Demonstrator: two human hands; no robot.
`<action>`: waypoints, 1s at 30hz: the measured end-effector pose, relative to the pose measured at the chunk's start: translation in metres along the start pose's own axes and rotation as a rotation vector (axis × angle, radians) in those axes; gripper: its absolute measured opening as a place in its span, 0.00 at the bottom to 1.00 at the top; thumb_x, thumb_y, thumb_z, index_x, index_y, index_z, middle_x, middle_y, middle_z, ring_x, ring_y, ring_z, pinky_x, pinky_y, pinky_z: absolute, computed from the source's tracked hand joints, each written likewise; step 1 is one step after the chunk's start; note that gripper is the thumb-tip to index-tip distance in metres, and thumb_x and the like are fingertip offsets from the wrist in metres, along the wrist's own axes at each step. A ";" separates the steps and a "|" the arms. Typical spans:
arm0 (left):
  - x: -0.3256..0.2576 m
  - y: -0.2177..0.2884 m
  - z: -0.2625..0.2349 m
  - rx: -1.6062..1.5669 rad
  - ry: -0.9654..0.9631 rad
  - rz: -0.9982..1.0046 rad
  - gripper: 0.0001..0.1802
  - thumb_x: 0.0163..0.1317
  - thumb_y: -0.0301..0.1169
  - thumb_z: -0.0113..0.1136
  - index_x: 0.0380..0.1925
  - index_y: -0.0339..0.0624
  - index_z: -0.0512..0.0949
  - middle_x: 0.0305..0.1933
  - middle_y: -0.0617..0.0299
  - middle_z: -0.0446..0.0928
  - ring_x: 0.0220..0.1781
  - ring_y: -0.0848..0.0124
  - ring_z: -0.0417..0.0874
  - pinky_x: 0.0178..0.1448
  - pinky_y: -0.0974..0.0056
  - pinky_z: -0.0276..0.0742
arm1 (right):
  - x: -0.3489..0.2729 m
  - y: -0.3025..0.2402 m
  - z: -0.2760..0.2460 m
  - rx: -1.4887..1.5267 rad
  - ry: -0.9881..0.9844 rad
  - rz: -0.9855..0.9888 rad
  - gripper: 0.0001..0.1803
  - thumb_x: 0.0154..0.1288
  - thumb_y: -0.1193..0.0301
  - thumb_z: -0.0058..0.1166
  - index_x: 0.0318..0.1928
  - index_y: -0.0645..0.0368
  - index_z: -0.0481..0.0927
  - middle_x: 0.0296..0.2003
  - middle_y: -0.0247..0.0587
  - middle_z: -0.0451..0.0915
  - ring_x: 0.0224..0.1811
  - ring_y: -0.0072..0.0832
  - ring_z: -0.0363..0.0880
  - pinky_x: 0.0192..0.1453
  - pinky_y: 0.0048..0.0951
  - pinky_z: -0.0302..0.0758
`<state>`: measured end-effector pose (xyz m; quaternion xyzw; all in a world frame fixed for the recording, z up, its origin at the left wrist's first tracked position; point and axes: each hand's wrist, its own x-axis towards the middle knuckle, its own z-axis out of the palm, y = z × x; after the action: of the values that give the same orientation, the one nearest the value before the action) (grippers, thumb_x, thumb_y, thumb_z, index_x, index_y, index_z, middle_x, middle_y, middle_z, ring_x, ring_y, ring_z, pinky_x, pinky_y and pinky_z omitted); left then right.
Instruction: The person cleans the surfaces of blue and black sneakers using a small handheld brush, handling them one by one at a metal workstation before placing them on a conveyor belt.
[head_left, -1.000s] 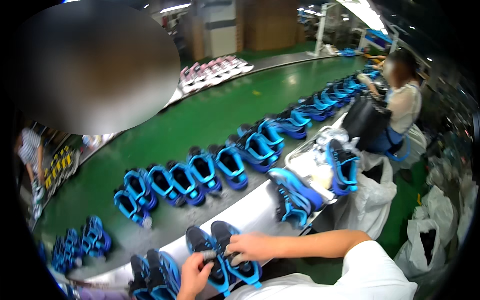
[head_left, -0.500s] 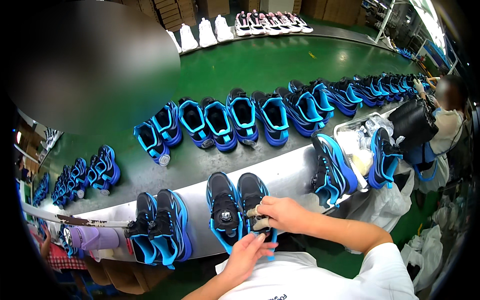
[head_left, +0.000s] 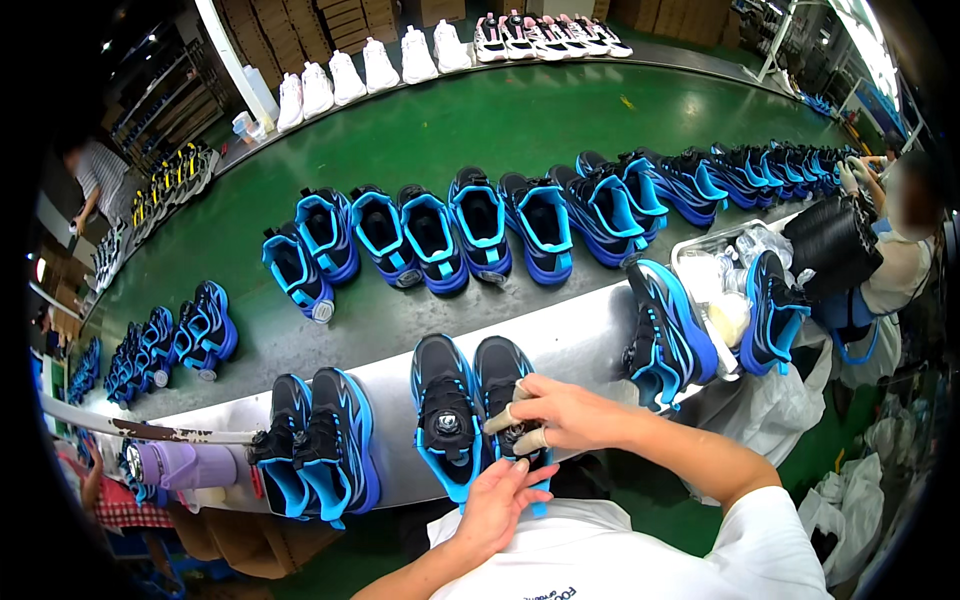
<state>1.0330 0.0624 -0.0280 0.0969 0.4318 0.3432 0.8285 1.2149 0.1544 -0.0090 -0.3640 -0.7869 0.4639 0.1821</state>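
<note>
- The right hand [head_left: 570, 415] is resting on top of the right shoe [head_left: 505, 385] of a black and blue pair, its fingers [head_left: 500, 420], two of them wrapped in pale tape, curling down onto the shoe's dial and tongue; whether they are pinching something there I cannot tell.
- The left hand [head_left: 497, 505] is reaching up from below, its fingers lying loosely spread against the toe of that same right shoe at the near edge of the metal ledge [head_left: 580, 335], touching rather than clasping it.
- The left shoe [head_left: 445, 415] of the pair is sitting just beside the right shoe, on its left, touching it side to side, with a round dial showing on its tongue.
- Both shoes are standing on the metal ledge, toes pointing toward the person.
- Left of this pair, a second pair [head_left: 315, 440] in the same colours is standing on the ledge, near but apart.
- Right of the handled shoe, two more blue shoes [head_left: 700, 315] are lying by a metal tray [head_left: 695, 255] holding plastic bags.
- Beyond the handled shoe, a long curved row of blue shoes [head_left: 480, 230] is sitting on the green belt [head_left: 450, 120].
- At the belt's far edge, well apart from the handled shoe, white shoes [head_left: 365, 70] are lining up.
- Far to the right of the handled shoe, another person [head_left: 900, 260] is working at the row's end.
</note>
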 end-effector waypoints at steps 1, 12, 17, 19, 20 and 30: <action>0.001 0.000 0.000 0.004 -0.001 -0.001 0.12 0.72 0.29 0.49 0.49 0.31 0.72 0.53 0.53 0.76 0.60 0.54 0.78 0.46 0.64 0.84 | 0.000 0.007 0.003 0.038 -0.041 -0.018 0.17 0.59 0.68 0.61 0.50 0.47 0.81 0.40 0.42 0.70 0.41 0.40 0.75 0.43 0.37 0.75; -0.001 0.009 0.004 0.026 0.040 -0.041 0.13 0.74 0.30 0.47 0.49 0.30 0.71 0.55 0.50 0.74 0.59 0.53 0.78 0.50 0.58 0.82 | 0.002 0.008 -0.018 0.031 0.155 0.189 0.25 0.57 0.58 0.64 0.55 0.48 0.79 0.31 0.42 0.76 0.36 0.38 0.74 0.42 0.37 0.73; 0.002 0.007 0.009 0.099 0.089 -0.044 0.17 0.74 0.32 0.45 0.54 0.28 0.70 0.58 0.47 0.74 0.59 0.52 0.79 0.44 0.61 0.84 | 0.016 -0.011 -0.007 -0.227 -0.182 0.053 0.35 0.60 0.50 0.58 0.65 0.47 0.67 0.34 0.50 0.77 0.37 0.49 0.79 0.40 0.44 0.75; 0.003 0.005 0.009 0.098 0.073 -0.021 0.17 0.74 0.32 0.46 0.52 0.27 0.71 0.58 0.47 0.74 0.58 0.51 0.79 0.42 0.60 0.84 | 0.024 -0.009 -0.001 -0.289 -0.231 0.051 0.35 0.62 0.51 0.56 0.67 0.46 0.65 0.33 0.48 0.76 0.36 0.48 0.79 0.39 0.44 0.75; 0.003 0.003 0.009 0.093 0.054 -0.007 0.17 0.74 0.32 0.46 0.50 0.25 0.72 0.58 0.46 0.74 0.56 0.50 0.80 0.40 0.59 0.84 | 0.027 -0.008 0.003 -0.350 -0.282 0.057 0.35 0.64 0.51 0.54 0.69 0.44 0.63 0.32 0.47 0.76 0.34 0.47 0.79 0.38 0.45 0.75; 0.010 0.003 0.014 0.129 0.180 -0.029 0.17 0.73 0.32 0.46 0.49 0.24 0.71 0.55 0.45 0.73 0.54 0.49 0.81 0.36 0.60 0.87 | 0.038 0.011 -0.002 0.081 -0.295 0.129 0.31 0.57 0.63 0.58 0.63 0.49 0.71 0.35 0.53 0.80 0.35 0.45 0.80 0.40 0.43 0.74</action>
<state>1.0465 0.0730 -0.0240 0.1126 0.5270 0.3100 0.7832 1.1951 0.1874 -0.0189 -0.3343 -0.7605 0.5545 0.0490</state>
